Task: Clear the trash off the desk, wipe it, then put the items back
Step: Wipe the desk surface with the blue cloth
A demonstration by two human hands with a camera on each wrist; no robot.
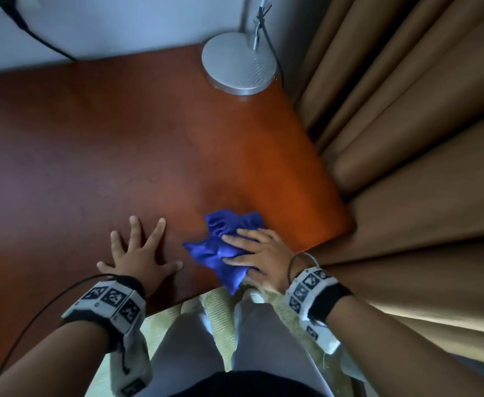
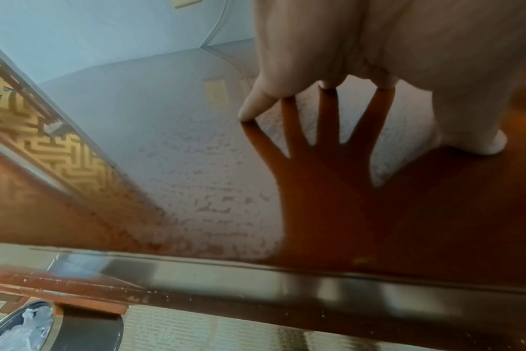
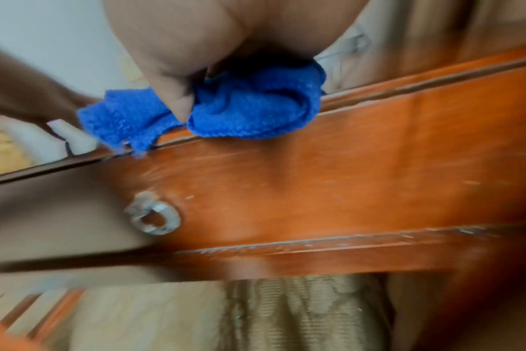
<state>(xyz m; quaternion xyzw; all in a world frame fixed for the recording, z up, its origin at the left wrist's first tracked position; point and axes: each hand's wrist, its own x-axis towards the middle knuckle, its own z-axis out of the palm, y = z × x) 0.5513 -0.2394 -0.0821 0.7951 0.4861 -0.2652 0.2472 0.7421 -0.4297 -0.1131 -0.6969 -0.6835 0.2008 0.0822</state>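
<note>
While the wiping stage appears to be under way, the near edge of the glossy reddish-brown wooden desk (image 1: 149, 156) carries both hands. At about 7 o'clock of the desk top, the left hand (image 1: 139, 257) lies flat, its fingers (image 2: 251, 106) spread wide and straight, tips touching the polished surface and holding nothing. Just beside it, at about 5 o'clock, the right hand (image 1: 259, 255) presses down on a crumpled blue terry cloth (image 1: 223, 245); its fingers are laid over the bunched fabric, and the right wrist view shows the thumb dug into a fold, the cloth overhanging the front edge. Farther off, at about 1 o'clock, the round silver metal lamp base (image 1: 239, 63) stands on the far corner, well apart from the cloth.

No trash shows on the visible desk top, so clearing is judged done; a lined bin (image 2: 24, 327) sits on the floor below. Wiping seems partway, with the near right corner under the cloth. Returning the items is judged still ahead; none of them appear in these views.
</note>
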